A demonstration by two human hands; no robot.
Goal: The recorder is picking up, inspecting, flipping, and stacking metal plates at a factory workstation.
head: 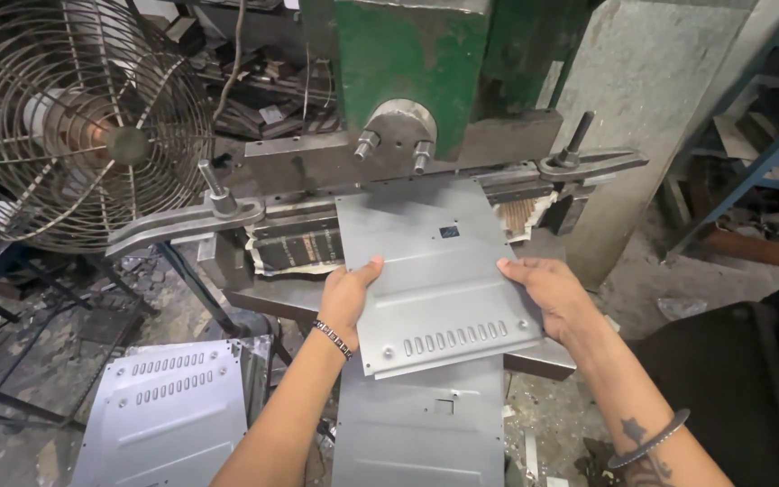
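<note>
Green press bed (407, 54) at 12 o'clock: my left hand (346, 293) and right hand (547, 289) clamp the thin grey slotted sheet-metal panel (435, 271) by its side edges; likely stiff, light, sharp-edged.

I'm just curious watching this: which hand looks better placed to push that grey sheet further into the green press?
Probably both together: the left hand and right hand each grip one side edge of the metal sheet, level with each other before the press. Neither has a clear edge.

Sheet panel's (439, 271) far end hidden — under the press (407, 63).
</note>
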